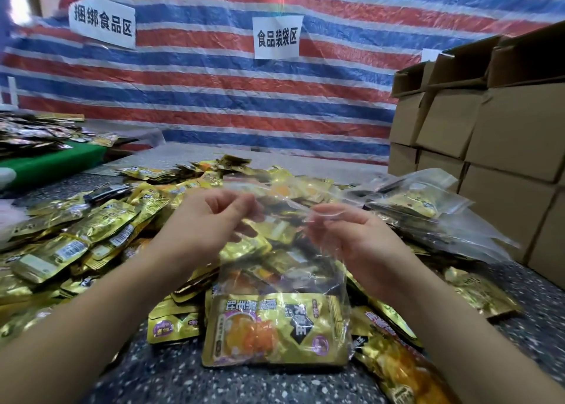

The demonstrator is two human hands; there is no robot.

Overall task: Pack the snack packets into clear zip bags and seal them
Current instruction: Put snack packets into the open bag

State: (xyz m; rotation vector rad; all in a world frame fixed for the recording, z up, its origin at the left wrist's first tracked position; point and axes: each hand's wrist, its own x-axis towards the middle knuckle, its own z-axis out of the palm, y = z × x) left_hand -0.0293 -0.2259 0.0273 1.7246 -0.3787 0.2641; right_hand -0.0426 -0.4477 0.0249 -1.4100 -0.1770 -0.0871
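A clear zip bag (286, 269) hangs upright in front of me over the speckled floor. At its bottom lies a gold snack packet (275, 332) with an orange picture and a black label. My left hand (211, 220) pinches the bag's top edge at the left. At the right end of that same edge my right hand (348, 235) pinches it too. Loose gold snack packets (76, 238) lie heaped behind and to both sides of the bag.
Filled clear bags (428, 214) lie at the right beside stacked cardboard boxes (489, 134). A green board (52, 162) with dark packets stands at the far left. A striped tarp (214, 92) with paper signs closes the back. More gold packets (394, 370) lie at the lower right.
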